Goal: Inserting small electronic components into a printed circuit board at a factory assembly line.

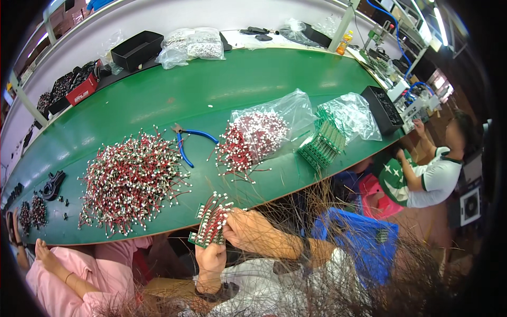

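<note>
Green circuit-board panel [207,230] with red wires [214,214] and white connectors [224,197] is at the near edge of the desk [237,76]; the left hand [210,260] pinches its bottom, the right hand's [251,232] fingers curl alongside, their grip unclear.

The only clear lettering which I can see stands on the red box [82,91], beyond the far edge of my green bench [222,95], toward its far left corner. It is one short line in pale, thick capital letters, and it runs along the side of the box which faces me. On the orange bottle [344,42], beyond the far edge toward the right end, any print is too small for me to read. On the green circuit board [199,239], which my left hand [211,260] holds at the near edge, any marks are also too small for reading.
</note>
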The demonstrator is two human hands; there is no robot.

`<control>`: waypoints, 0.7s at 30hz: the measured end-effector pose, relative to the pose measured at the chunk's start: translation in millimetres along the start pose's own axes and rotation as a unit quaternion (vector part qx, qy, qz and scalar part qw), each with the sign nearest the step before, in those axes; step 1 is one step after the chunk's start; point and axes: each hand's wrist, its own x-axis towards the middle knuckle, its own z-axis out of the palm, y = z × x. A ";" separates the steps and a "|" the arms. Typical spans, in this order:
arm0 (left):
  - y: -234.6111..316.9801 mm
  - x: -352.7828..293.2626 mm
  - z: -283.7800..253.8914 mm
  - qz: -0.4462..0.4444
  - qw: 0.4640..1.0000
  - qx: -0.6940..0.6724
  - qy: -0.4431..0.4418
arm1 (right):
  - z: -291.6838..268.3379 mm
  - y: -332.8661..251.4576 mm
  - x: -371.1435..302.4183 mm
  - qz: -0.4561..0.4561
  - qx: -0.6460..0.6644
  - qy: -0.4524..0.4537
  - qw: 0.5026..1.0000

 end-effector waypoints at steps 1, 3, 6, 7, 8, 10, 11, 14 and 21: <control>9.2 -3.3 10.6 0.000 1.000 -0.001 0.001 | 0.1 -1.1 0.0 0.000 0.000 -0.001 1.000; 26.3 -8.7 30.0 -0.078 0.993 -0.010 0.084 | -2.2 -1.3 0.2 -0.013 -0.019 -0.006 1.000; 31.6 -10.5 36.6 -0.075 0.994 0.014 0.079 | -7.6 -3.7 1.6 -0.009 -0.036 -0.018 0.999; 28.0 -6.6 33.5 -0.075 0.994 0.014 0.079 | -6.7 -4.4 1.5 -0.009 -0.037 -0.018 0.999; 20.7 1.0 27.0 -0.019 1.000 0.009 0.006 | -3.5 -5.2 1.1 -0.004 -0.045 -0.010 0.999; 16.6 5.0 23.1 0.038 0.997 0.003 -0.066 | -3.4 -6.3 1.3 0.001 -0.053 -0.003 0.999; 16.9 5.1 23.4 0.033 0.997 0.001 -0.076 | -6.8 -7.4 2.0 -0.017 -0.069 -0.019 0.997; 13.9 4.2 20.2 0.025 0.995 0.008 -0.097 | -2.9 -7.6 0.4 -0.026 -0.074 -0.045 0.996; 27.8 5.0 29.3 0.038 0.993 0.026 -0.110 | -6.2 -3.7 -0.2 -0.060 -0.135 -0.044 0.988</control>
